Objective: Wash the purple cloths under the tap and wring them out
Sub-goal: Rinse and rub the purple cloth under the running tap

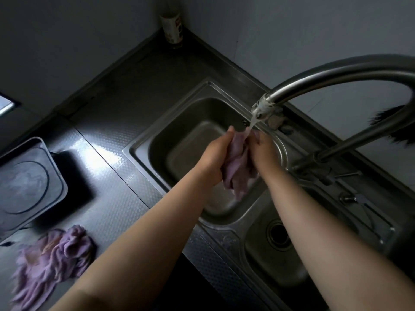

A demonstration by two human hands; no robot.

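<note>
A purple cloth (238, 167) hangs bunched between my two hands over the larger sink basin (179, 122). My left hand (215, 158) grips its left side and my right hand (263, 151) grips its right side. Water runs from the curved steel tap's spout (262, 111) onto the top of the cloth. The cloth's lower end dangles into the basin. More purple cloths (51, 263) lie crumpled in a heap on the counter at the lower left.
A smaller basin with a drain (277, 235) sits at the lower right. The tap's base and lever (323, 173) stand right of my hands. A dark square cooker plate (27, 182) lies on the left counter. A bottle (173, 28) stands in the far corner.
</note>
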